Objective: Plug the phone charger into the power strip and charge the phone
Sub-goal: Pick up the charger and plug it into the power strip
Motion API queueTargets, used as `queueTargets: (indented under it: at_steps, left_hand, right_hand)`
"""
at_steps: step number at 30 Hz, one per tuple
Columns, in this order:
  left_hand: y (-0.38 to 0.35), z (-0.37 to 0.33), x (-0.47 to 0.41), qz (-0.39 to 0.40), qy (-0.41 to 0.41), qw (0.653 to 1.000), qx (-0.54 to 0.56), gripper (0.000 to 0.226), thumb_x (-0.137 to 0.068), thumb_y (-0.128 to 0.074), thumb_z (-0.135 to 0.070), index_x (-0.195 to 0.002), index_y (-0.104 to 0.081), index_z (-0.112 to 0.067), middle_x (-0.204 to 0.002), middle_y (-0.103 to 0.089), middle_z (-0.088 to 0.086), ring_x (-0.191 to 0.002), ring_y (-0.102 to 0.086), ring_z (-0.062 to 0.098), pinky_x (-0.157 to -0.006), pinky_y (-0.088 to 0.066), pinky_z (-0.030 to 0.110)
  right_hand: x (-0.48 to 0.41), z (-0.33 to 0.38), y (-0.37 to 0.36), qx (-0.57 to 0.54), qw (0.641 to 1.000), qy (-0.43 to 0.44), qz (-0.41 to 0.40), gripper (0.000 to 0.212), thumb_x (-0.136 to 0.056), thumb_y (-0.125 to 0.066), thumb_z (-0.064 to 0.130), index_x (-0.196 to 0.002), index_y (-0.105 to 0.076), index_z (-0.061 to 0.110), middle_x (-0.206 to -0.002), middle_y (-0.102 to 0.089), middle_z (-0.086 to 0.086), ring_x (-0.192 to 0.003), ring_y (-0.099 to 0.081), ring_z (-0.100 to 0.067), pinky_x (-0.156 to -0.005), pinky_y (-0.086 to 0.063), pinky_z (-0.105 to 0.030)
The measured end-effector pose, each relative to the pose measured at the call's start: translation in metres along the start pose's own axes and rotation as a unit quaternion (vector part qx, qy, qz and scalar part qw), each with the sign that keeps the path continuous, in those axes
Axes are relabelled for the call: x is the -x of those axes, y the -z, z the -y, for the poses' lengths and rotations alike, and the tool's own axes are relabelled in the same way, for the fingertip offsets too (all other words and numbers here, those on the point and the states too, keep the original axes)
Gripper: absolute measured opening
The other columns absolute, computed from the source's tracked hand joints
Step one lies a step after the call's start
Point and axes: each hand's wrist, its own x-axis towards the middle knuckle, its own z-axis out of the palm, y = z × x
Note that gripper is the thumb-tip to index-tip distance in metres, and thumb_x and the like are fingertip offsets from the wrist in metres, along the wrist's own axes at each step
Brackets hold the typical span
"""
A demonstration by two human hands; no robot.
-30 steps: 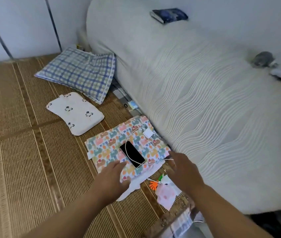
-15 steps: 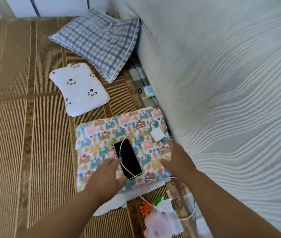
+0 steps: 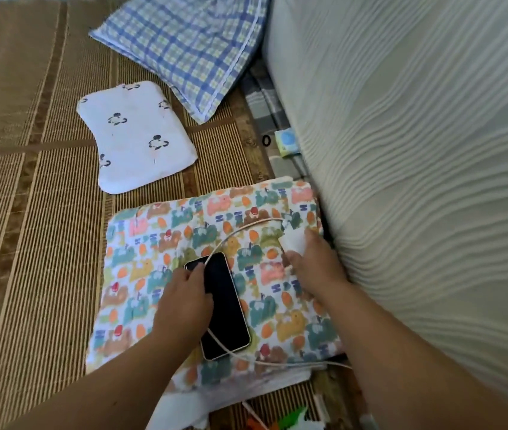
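Note:
A black phone (image 3: 226, 308) lies face up on a colourful patterned folded blanket (image 3: 141, 268). My left hand (image 3: 184, 299) rests on the phone's left edge, fingers curled around it. A white cable (image 3: 240, 232) loops over the phone and runs to a white charger block (image 3: 293, 240) at the blanket's far right. My right hand (image 3: 315, 262) pinches that charger block. The cable's other end trails off the blanket's near right corner. No power strip is in view.
A tall white mattress (image 3: 417, 150) fills the right side. On the woven mat (image 3: 29, 212) lie a small white panda-print pillow (image 3: 136, 136) and a blue plaid pillow (image 3: 190, 48). A small blue-green packet (image 3: 287, 142) sits by the mattress.
The camera has dropped closer to the blanket. My left hand moved onto the phone's edge and my right hand reached forward and took hold of the charger block.

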Motion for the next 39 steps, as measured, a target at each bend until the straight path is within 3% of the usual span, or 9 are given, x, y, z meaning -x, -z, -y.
queueTargets:
  at_steps: [4,6,9,13,17,20,24,29,39]
  left_hand:
    - [-0.005,-0.004,-0.011,0.003,0.015,0.999,0.047,0.055,-0.088,-0.042,-0.008,-0.142,-0.034,-0.019,-0.129,-0.049,0.015,-0.100,-0.057,0.032,-0.070,-0.045,0.032]
    - [0.002,-0.008,-0.011,0.008,0.018,0.998,0.057,0.038,-0.083,-0.043,-0.005,-0.119,-0.052,-0.015,-0.111,-0.056,0.014,-0.078,-0.055,0.025,-0.058,-0.040,0.031]
    - [0.021,-0.015,-0.002,0.004,0.007,0.998,0.066,0.019,-0.080,-0.045,0.000,-0.091,-0.059,-0.006,-0.076,-0.052,0.007,-0.057,-0.046,0.017,-0.051,-0.040,0.036]
    - [0.055,-0.026,0.024,0.028,-0.052,0.992,0.112,0.026,-0.090,-0.041,-0.003,-0.090,-0.061,-0.019,-0.089,-0.064,0.012,-0.064,-0.054,0.020,-0.053,-0.043,0.033]
    - [0.099,-0.038,0.068,0.080,-0.101,0.978,0.163,0.028,-0.096,-0.037,-0.012,-0.117,-0.054,-0.021,-0.087,-0.061,-0.003,-0.079,-0.059,0.020,-0.063,-0.043,0.028]
    - [0.137,-0.062,0.105,0.089,-0.147,0.967,0.188,0.041,-0.098,-0.036,-0.014,-0.135,-0.042,-0.028,-0.088,-0.059,-0.008,-0.084,-0.061,0.019,-0.065,-0.045,0.028]
    - [0.194,-0.106,0.153,0.088,-0.211,0.940,0.254,0.046,-0.099,-0.034,-0.014,-0.143,-0.033,-0.027,-0.088,-0.059,-0.011,-0.075,-0.059,0.010,-0.064,-0.046,0.026]
    - [0.266,-0.158,0.223,0.101,-0.299,0.893,0.320,0.036,-0.097,-0.041,-0.010,-0.125,-0.056,-0.026,-0.080,-0.062,-0.002,-0.061,-0.053,0.011,-0.065,-0.044,0.026]
    - [0.297,-0.197,0.324,0.201,-0.421,0.821,0.330,0.027,-0.096,-0.046,-0.014,-0.101,-0.065,-0.033,-0.061,-0.059,-0.003,-0.049,-0.053,0.002,-0.053,-0.044,0.016]
  right_hand:
    - [-0.006,0.000,0.004,0.039,0.999,-0.020,0.013,0.086,-0.070,-0.075,0.038,-0.138,-0.030,0.012,-0.138,-0.044,-0.015,-0.122,-0.048,-0.033,-0.101,-0.044,-0.041]
    - [-0.003,0.004,0.010,0.067,0.995,-0.040,0.064,0.088,-0.063,-0.077,0.041,-0.135,-0.035,0.012,-0.133,-0.045,-0.015,-0.117,-0.050,-0.033,-0.095,-0.047,-0.039]
    - [0.014,0.012,0.026,0.055,0.993,-0.058,0.088,0.072,-0.063,-0.074,0.038,-0.125,-0.048,0.012,-0.126,-0.056,-0.012,-0.106,-0.058,-0.029,-0.082,-0.049,-0.030]
    - [0.059,0.024,0.060,-0.040,0.993,-0.091,0.061,0.048,-0.071,-0.071,0.023,-0.112,-0.050,0.012,-0.095,-0.060,-0.001,-0.065,-0.054,-0.009,-0.055,-0.043,-0.022]
    - [0.111,0.033,0.097,-0.173,0.980,-0.096,0.038,0.070,-0.068,-0.074,0.016,-0.130,-0.042,0.013,-0.125,-0.056,-0.009,-0.101,-0.057,-0.023,-0.084,-0.050,-0.036]
    - [0.153,0.051,0.136,-0.282,0.955,-0.081,0.050,0.084,-0.072,-0.076,0.007,-0.142,-0.029,0.017,-0.129,-0.050,-0.011,-0.103,-0.056,-0.023,-0.076,-0.047,-0.031]
    - [0.221,0.084,0.196,-0.378,0.924,-0.043,0.040,0.062,-0.079,-0.072,0.010,-0.130,-0.041,0.023,-0.102,-0.055,-0.005,-0.080,-0.058,-0.014,-0.061,-0.046,-0.024]
    - [0.316,0.108,0.269,-0.501,0.865,-0.025,-0.025,0.028,-0.080,-0.067,0.013,-0.104,-0.054,0.021,-0.093,-0.061,-0.011,-0.082,-0.060,-0.023,-0.062,-0.045,-0.027]
    - [0.481,0.107,0.378,-0.384,0.869,0.008,-0.313,0.010,-0.080,-0.070,0.030,-0.078,-0.068,0.020,-0.063,-0.066,0.004,-0.050,-0.058,-0.008,-0.049,-0.043,-0.019]
